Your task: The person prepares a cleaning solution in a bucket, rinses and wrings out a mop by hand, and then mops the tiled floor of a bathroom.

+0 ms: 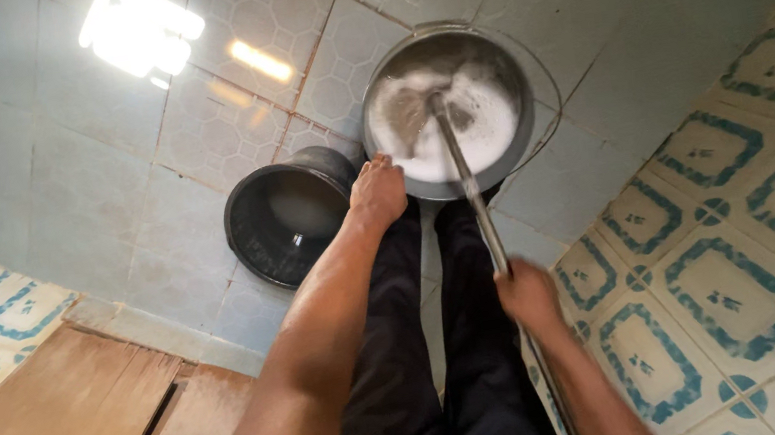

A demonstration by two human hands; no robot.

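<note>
A metal bucket (521, 77) of foamy grey water stands on the tiled floor in front of my legs. A mop with a long metal handle (471, 191) has its head down in the foam. My right hand (526, 295) is closed around the handle at mid-length. My left hand (376, 192) grips the near rim of the bucket at its left side, arm stretched out straight.
A black plastic bucket (284, 217) lies tipped on its side just left of the metal one. Pale hexagon-patterned floor tiles (100, 187) reflect a bright light. Blue-and-white patterned wall tiles (754, 237) rise at the right. A wooden door (64, 434) is at the lower left.
</note>
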